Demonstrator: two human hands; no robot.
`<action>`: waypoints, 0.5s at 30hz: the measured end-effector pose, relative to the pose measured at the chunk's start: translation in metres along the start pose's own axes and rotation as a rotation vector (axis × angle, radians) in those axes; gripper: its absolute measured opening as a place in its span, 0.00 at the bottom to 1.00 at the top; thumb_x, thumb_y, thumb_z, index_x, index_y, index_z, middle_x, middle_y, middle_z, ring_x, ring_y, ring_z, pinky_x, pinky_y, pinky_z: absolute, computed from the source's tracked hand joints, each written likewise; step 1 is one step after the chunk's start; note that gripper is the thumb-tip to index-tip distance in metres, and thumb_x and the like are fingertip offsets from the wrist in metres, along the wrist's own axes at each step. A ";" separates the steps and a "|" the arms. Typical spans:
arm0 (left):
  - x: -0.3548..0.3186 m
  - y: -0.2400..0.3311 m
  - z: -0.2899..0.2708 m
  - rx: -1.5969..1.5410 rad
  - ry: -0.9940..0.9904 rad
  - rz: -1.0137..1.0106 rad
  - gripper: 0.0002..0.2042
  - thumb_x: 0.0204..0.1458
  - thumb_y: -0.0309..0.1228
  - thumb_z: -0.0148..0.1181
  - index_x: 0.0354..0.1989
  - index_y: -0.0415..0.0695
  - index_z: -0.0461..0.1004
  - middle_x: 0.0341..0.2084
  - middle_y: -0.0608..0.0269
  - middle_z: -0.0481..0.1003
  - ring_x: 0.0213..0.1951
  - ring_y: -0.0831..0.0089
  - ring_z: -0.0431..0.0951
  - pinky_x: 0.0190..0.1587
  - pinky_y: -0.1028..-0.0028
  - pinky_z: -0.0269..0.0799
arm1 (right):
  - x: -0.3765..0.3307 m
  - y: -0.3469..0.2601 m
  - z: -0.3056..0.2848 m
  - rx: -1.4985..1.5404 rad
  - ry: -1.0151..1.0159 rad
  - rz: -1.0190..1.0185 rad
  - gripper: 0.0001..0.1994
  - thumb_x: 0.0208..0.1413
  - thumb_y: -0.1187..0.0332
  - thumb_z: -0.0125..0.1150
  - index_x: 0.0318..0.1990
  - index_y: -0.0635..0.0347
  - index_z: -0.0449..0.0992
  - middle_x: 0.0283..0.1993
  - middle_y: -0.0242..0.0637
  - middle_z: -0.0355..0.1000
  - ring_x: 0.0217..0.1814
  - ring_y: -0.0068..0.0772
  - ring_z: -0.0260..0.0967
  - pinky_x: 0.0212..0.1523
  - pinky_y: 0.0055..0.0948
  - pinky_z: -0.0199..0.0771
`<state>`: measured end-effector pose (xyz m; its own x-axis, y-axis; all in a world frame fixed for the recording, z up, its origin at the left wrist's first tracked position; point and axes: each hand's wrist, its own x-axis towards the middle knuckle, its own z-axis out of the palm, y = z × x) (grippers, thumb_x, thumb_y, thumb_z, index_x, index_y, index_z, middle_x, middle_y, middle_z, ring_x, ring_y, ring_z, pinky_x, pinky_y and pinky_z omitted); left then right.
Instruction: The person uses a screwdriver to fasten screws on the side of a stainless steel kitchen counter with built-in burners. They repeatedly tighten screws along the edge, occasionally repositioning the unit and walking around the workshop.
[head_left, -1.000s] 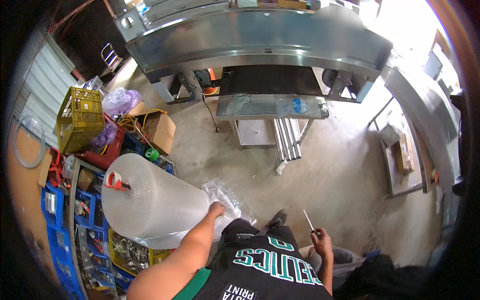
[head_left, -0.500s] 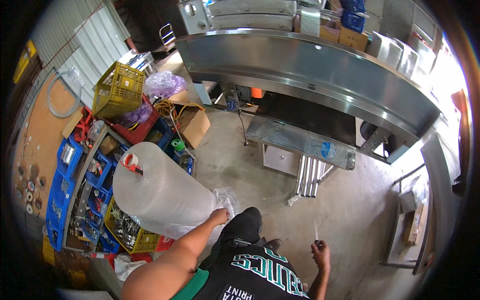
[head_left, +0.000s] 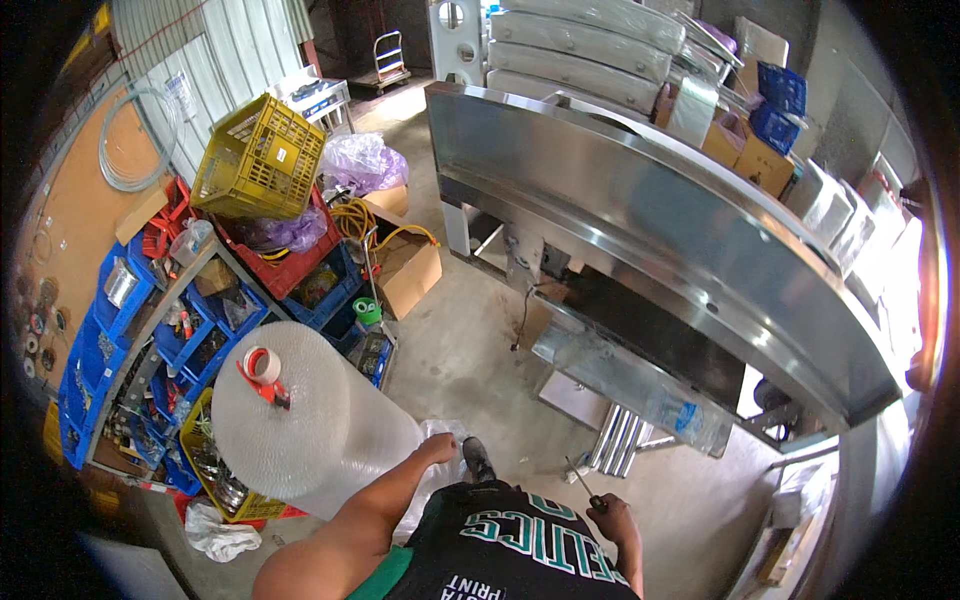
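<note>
A tall roll of bubble wrap (head_left: 380, 430) stands at my left, with a loose flap (head_left: 440, 428) hanging at its far right side. My left hand (head_left: 436, 448) is closed at that flap, gripping the bubble wrap. On top of the roll rests a tape dispenser (head_left: 265, 375) with a red frame. My right hand (head_left: 612, 517) is at the lower right, wrapped round the dark handle of a slim-bladed knife (head_left: 578, 477). Its blade points up and left, apart from the bubble wrap.
Ahead stands a long stainless steel hood-like unit (head_left: 640, 210), with wrapped plastic on a low bench (head_left: 620, 380) under it. Blue parts bins (head_left: 125, 300) and a yellow crate (head_left: 260, 160) crowd the left. A cardboard box (head_left: 408, 275) and a green tape roll (head_left: 367, 311) are beyond the roll.
My view has shifted, so the steel unit sits lower and further right. My right hand has brought the knife inward, nearer my body, and its blade now tilts left. My left hand keeps its grip.
</note>
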<state>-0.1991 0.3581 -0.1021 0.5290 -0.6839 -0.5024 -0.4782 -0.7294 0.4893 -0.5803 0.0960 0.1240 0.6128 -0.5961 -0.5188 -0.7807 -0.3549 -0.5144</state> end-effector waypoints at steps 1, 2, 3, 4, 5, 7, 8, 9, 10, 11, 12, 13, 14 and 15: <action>0.011 -0.009 -0.014 -0.028 0.001 -0.039 0.13 0.51 0.37 0.57 0.39 0.44 0.81 0.38 0.46 0.81 0.43 0.47 0.81 0.47 0.55 0.76 | 0.017 -0.020 -0.011 -0.038 -0.030 0.026 0.21 0.50 0.57 0.70 0.46 0.64 0.78 0.40 0.53 0.79 0.46 0.56 0.78 0.46 0.47 0.77; 0.023 -0.018 -0.028 -0.085 0.053 -0.015 0.13 0.50 0.37 0.59 0.38 0.43 0.81 0.37 0.45 0.81 0.42 0.48 0.81 0.47 0.56 0.76 | 0.034 -0.042 -0.023 0.010 -0.070 -0.002 0.22 0.49 0.57 0.71 0.47 0.64 0.77 0.43 0.54 0.79 0.48 0.56 0.77 0.47 0.47 0.76; 0.041 -0.023 -0.042 -0.178 0.117 -0.021 0.13 0.50 0.37 0.59 0.37 0.42 0.80 0.36 0.45 0.81 0.42 0.49 0.82 0.46 0.57 0.77 | 0.055 -0.067 -0.032 -0.013 -0.033 -0.088 0.22 0.50 0.58 0.72 0.47 0.64 0.76 0.43 0.53 0.79 0.48 0.55 0.77 0.47 0.45 0.76; 0.056 -0.029 -0.054 -0.266 0.165 -0.047 0.12 0.50 0.37 0.60 0.36 0.41 0.79 0.35 0.45 0.81 0.41 0.51 0.82 0.45 0.57 0.77 | 0.075 -0.095 -0.038 -0.034 -0.005 -0.177 0.22 0.50 0.58 0.72 0.47 0.64 0.75 0.42 0.53 0.79 0.47 0.53 0.78 0.47 0.44 0.76; 0.064 -0.037 -0.063 -0.340 0.180 -0.100 0.12 0.50 0.37 0.60 0.35 0.40 0.79 0.34 0.46 0.81 0.40 0.52 0.83 0.45 0.58 0.77 | 0.087 -0.123 -0.041 -0.065 0.010 -0.213 0.22 0.50 0.59 0.73 0.47 0.64 0.75 0.42 0.52 0.78 0.46 0.52 0.78 0.46 0.43 0.76; 0.080 -0.050 -0.083 -0.533 0.224 -0.167 0.11 0.52 0.36 0.61 0.33 0.39 0.77 0.32 0.49 0.81 0.35 0.56 0.83 0.40 0.60 0.78 | 0.111 -0.182 -0.060 0.018 -0.090 -0.291 0.23 0.51 0.61 0.73 0.49 0.64 0.73 0.38 0.48 0.77 0.41 0.44 0.77 0.44 0.37 0.75; 0.090 -0.053 -0.095 -0.584 0.229 -0.222 0.11 0.52 0.36 0.62 0.33 0.39 0.76 0.31 0.50 0.81 0.33 0.58 0.83 0.37 0.62 0.79 | 0.118 -0.213 -0.070 0.110 -0.137 -0.313 0.22 0.53 0.60 0.73 0.47 0.64 0.72 0.35 0.42 0.75 0.37 0.38 0.74 0.42 0.33 0.74; 0.096 -0.055 -0.104 -0.766 0.296 -0.236 0.10 0.54 0.35 0.62 0.33 0.39 0.75 0.30 0.52 0.80 0.31 0.61 0.82 0.35 0.64 0.78 | 0.121 -0.242 -0.081 0.177 -0.102 -0.359 0.21 0.53 0.60 0.73 0.47 0.64 0.72 0.35 0.41 0.75 0.37 0.37 0.74 0.41 0.33 0.74; 0.104 -0.057 -0.113 -0.913 0.350 -0.264 0.10 0.55 0.34 0.62 0.34 0.39 0.74 0.30 0.54 0.80 0.29 0.64 0.82 0.32 0.66 0.77 | 0.120 -0.269 -0.093 0.245 -0.064 -0.408 0.21 0.53 0.60 0.73 0.46 0.64 0.72 0.35 0.41 0.75 0.37 0.35 0.74 0.40 0.32 0.74; 0.113 -0.059 -0.123 -1.058 0.402 -0.290 0.09 0.56 0.33 0.62 0.34 0.39 0.73 0.29 0.56 0.79 0.28 0.67 0.81 0.29 0.68 0.77 | 0.118 -0.292 -0.107 0.320 -0.028 -0.497 0.20 0.54 0.60 0.73 0.45 0.63 0.72 0.36 0.40 0.75 0.36 0.33 0.74 0.39 0.32 0.74; 0.123 -0.062 -0.131 -1.217 0.400 -0.339 0.08 0.58 0.31 0.61 0.37 0.40 0.71 0.28 0.60 0.77 0.26 0.71 0.79 0.24 0.73 0.73 | 0.118 -0.311 -0.129 0.487 -0.097 -0.491 0.20 0.56 0.57 0.71 0.44 0.62 0.72 0.35 0.41 0.76 0.33 0.31 0.73 0.35 0.30 0.75; 0.131 -0.066 -0.138 -1.323 0.443 -0.382 0.08 0.57 0.31 0.61 0.37 0.40 0.71 0.28 0.60 0.77 0.25 0.72 0.78 0.23 0.73 0.73 | 0.123 -0.330 -0.147 0.636 -0.162 -0.503 0.19 0.59 0.55 0.69 0.42 0.61 0.71 0.35 0.42 0.76 0.29 0.30 0.73 0.31 0.27 0.75; 0.143 -0.071 -0.146 -1.425 0.477 -0.438 0.08 0.57 0.31 0.61 0.37 0.40 0.71 0.28 0.60 0.77 0.24 0.72 0.78 0.23 0.73 0.72 | 0.141 -0.352 -0.157 0.808 -0.082 -0.745 0.20 0.61 0.53 0.64 0.44 0.60 0.69 0.32 0.42 0.75 0.23 0.28 0.71 0.25 0.25 0.73; 0.155 -0.077 -0.153 -1.501 0.507 -0.515 0.08 0.57 0.31 0.61 0.38 0.40 0.71 0.28 0.59 0.77 0.24 0.73 0.77 0.22 0.73 0.72 | 0.158 -0.371 -0.164 0.969 0.010 -1.019 0.20 0.64 0.50 0.60 0.46 0.60 0.67 0.30 0.43 0.74 0.17 0.27 0.68 0.19 0.24 0.71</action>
<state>0.0271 0.3107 -0.1085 0.7093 -0.0995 -0.6979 0.7020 0.0091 0.7121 -0.2139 0.0154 0.3444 0.8466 -0.3879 0.3645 0.3955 0.0001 -0.9185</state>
